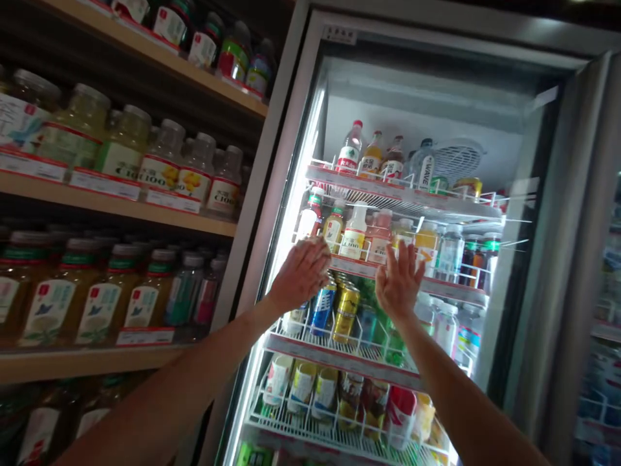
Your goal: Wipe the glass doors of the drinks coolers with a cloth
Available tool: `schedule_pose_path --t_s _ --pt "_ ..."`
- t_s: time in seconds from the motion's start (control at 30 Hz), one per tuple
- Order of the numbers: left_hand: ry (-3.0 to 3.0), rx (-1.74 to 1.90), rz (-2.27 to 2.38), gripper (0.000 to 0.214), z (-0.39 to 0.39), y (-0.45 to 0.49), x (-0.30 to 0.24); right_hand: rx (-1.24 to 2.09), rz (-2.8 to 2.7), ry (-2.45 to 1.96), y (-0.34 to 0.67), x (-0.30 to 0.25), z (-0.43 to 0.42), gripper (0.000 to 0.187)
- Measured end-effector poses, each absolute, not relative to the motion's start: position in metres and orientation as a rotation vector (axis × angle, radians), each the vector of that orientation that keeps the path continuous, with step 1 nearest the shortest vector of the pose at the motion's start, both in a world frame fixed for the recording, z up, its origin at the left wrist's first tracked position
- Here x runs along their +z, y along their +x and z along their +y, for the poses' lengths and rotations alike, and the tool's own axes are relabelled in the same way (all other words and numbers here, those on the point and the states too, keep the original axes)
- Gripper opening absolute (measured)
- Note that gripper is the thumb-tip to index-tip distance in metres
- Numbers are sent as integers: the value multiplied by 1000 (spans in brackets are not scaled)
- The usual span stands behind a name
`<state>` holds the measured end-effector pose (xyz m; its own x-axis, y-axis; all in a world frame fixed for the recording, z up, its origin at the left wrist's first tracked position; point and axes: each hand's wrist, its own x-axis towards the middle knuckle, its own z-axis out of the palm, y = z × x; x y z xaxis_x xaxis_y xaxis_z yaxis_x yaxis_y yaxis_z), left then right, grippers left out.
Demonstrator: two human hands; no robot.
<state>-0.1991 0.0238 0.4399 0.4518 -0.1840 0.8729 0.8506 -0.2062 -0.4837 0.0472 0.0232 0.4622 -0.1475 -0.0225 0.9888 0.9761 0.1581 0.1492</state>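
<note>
Both arms reach toward a lit drinks fridge stocked with bottles and cans. My left hand is at the fridge's left side, fingers stretched out and nothing held. Just beyond it are a small yellow-labelled bottle, a blue can and a gold can. My right hand is raised with spread fingers and empty, in front of the second shelf's price strip. Near its fingertips are a pink bottle and an orange-juice bottle. I cannot tell whether either hand touches anything.
Wooden shelves with rows of juice bottles stand to the left. A metal fridge frame divides them from the fridge. On the right is a tall metal door edge. Lower down, cans fill a wire shelf.
</note>
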Motion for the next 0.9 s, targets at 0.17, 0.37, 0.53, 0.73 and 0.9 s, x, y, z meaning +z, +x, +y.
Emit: schedule_pose_path --t_s 0.17,0.37,0.53,0.73,0.9 --pt "-1526 -1000 -567 48 21 -197 426 -1180 -1380 -1048 50 465 21 52" --pt "-1588 -984 -617 48 18 -193 409 -1201 -1365 -1066 48 463 21 50" --pt "-1626 -978 -554 49 16 -199 411 -1209 -1359 -1059 48 463 22 50" --pt "-1678 -852 -478 48 12 -204 394 -1196 -1364 -1078 48 463 22 52" --pt "-1686 -837 -508 46 10 -205 386 -1205 -1348 -1071 47 463 22 49"
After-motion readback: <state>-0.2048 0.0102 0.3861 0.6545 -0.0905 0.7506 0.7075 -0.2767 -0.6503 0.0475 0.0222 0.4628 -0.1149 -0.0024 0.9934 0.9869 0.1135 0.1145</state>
